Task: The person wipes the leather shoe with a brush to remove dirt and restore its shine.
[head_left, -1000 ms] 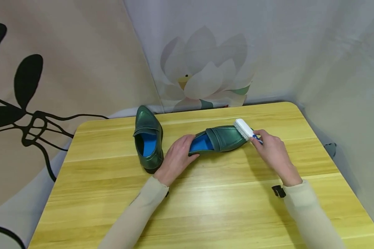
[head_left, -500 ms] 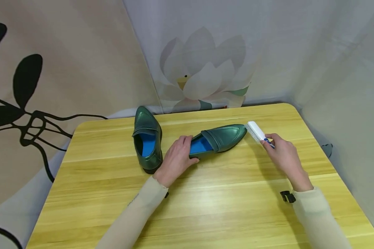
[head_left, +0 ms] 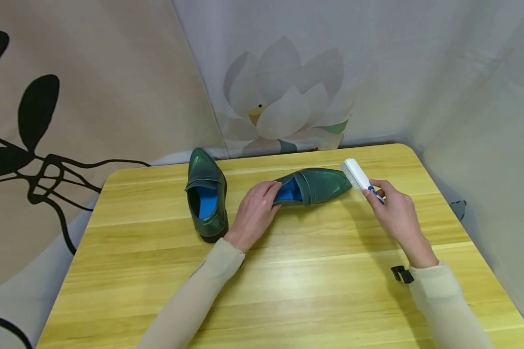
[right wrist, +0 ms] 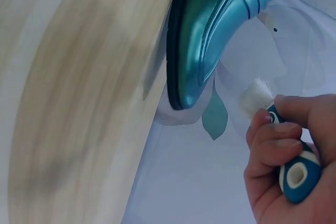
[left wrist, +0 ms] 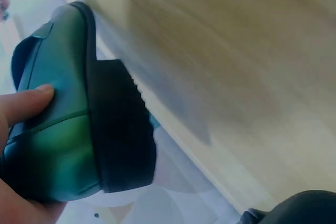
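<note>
My left hand [head_left: 255, 207] grips a green loafer [head_left: 327, 185] with a blue insole by its heel end, the pointed toe facing right. In the left wrist view the thumb lies on the shoe's side, and its black heel block [left wrist: 123, 129] hangs over the wooden top with a shadow below. My right hand [head_left: 395, 213] holds a white brush [head_left: 357, 174] by its blue-and-white handle [right wrist: 299, 179]. Its bristles face the toe, right at the tip in the head view. The right wrist view shows them slightly apart from the toe.
The matching green loafer [head_left: 206, 169] stands on the wooden table [head_left: 288, 291] at the left, toe pointing to the back edge, close beside my left wrist. Behind the table hangs a pale curtain [head_left: 375, 72] with a flower print.
The brush has moved right from the top of the toe to just off its tip. My left hand has lifted and turned the shoe slightly, shifting it a little right.
</note>
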Demonstrator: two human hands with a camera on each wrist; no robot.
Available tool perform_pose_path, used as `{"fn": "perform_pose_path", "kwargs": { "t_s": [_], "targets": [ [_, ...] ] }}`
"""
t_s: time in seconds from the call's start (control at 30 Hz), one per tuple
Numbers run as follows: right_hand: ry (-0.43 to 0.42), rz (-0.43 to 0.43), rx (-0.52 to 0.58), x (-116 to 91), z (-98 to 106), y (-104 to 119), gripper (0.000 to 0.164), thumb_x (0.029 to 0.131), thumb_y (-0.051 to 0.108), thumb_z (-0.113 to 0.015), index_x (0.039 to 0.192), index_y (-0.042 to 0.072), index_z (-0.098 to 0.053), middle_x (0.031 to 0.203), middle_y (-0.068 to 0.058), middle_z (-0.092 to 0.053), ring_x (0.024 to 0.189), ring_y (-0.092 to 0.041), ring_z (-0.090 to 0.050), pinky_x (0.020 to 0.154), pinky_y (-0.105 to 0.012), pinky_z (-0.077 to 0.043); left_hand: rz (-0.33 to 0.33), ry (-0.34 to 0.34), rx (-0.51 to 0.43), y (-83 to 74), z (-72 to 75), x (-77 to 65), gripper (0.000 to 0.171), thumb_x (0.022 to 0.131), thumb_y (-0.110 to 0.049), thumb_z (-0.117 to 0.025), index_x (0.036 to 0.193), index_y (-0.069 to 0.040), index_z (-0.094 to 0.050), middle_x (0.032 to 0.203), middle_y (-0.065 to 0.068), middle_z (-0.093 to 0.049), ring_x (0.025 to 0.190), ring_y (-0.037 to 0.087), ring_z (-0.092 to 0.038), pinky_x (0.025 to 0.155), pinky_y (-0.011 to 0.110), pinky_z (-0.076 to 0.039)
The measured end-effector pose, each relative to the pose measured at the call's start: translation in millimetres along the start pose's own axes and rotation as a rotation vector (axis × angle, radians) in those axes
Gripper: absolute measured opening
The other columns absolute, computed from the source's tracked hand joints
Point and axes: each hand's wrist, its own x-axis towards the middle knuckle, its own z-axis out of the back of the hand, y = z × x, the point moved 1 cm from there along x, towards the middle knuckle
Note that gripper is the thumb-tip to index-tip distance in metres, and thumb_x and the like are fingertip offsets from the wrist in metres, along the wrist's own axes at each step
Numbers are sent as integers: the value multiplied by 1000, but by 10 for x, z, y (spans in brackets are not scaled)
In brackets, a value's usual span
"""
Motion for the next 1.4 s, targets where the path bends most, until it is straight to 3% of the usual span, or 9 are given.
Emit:
{"fn": "perform_pose_path", "kwargs": {
  "t_s": [0.23, 0.47, 0.6, 0.73, 0.9, 1.07, 1.2, 1.3, 1.4],
  "targets": [
    [5, 4, 9, 27, -40, 57, 41, 106, 26, -61, 134, -4, -62, 88, -17, -63, 54, -20, -43, 45, -31, -34, -33, -28, 39, 62, -157, 102, 56, 86, -12, -86, 136, 0, -64, 136, 15, -64, 129, 31, -58, 113, 42, -42],
    [11, 9, 13, 45, -64, 76, 42, 106, 27, -61, 136, -3, -62, 89, -16, -62, 52, -17, -41, 44, -30, -33, -2, -2, 27, 22, -200, -2, 71, 82, -21, -91, 143, -6, -58, 138, 14, -61, 129, 33, -56, 110, 47, -45],
    [21, 6, 16, 43, -79, 80, 43, 106, 28, -62, 137, -2, -62, 89, -15, -62, 52, -16, -41, 44, -30, -33, 11, 34, 31, -27, -187, -44, 85, 82, -25, -91, 152, -6, -48, 140, 15, -57, 131, 33, -53, 113, 47, -42],
    [32, -10, 14, 37, -89, 72, 43, 107, 28, -61, 138, -2, -61, 89, -15, -61, 53, -18, -41, 44, -30, -32, 66, 106, -23, -75, -107, -82, 89, 83, -38, -89, 153, -5, -45, 143, 15, -54, 135, 33, -49, 116, 46, -38],
    [39, -20, 3, 14, -98, 27, 43, 107, 28, -60, 138, -1, -60, 89, -15, -61, 54, -19, -42, 45, -30, -32, 131, 137, -179, -114, 6, -123, 68, 92, -45, -78, 143, -6, -58, 138, 12, -57, 133, 30, -50, 116, 47, -38],
    [35, -6, 4, -41, -90, -14, 42, 106, 27, -61, 138, -1, -61, 89, -14, -61, 52, -17, -39, 44, -29, -31, 123, 102, -276, -104, 38, -116, 39, 97, -27, -75, 131, -8, -68, 126, 7, -61, 119, 26, -55, 108, 42, -44],
    [27, 5, 5, -92, -73, -40, 42, 106, 26, -62, 138, -1, -62, 89, -14, -61, 50, -14, -37, 44, -29, -31, 129, 98, -306, -80, 32, -118, 42, 93, -18, -81, 131, -9, -68, 124, 7, -61, 115, 25, -55, 103, 39, -47],
    [26, 6, 2, -127, -60, -57, 42, 105, 25, -63, 137, -2, -61, 90, -15, -62, 50, -13, -36, 44, -29, -30, 193, 112, -318, -64, 22, -131, 56, 91, -21, -83, 141, -8, -61, 137, 11, -53, 125, 30, -49, 107, 44, -45],
    [29, 7, -5, -148, -59, -73, 42, 105, 25, -63, 138, -2, -61, 90, -15, -62, 51, -14, -37, 44, -28, -30, 325, 170, -330, -33, 1, -145, 76, 91, -31, -80, 153, -5, -46, 158, 17, -33, 146, 38, -30, 118, 54, -31]
  ]
}}
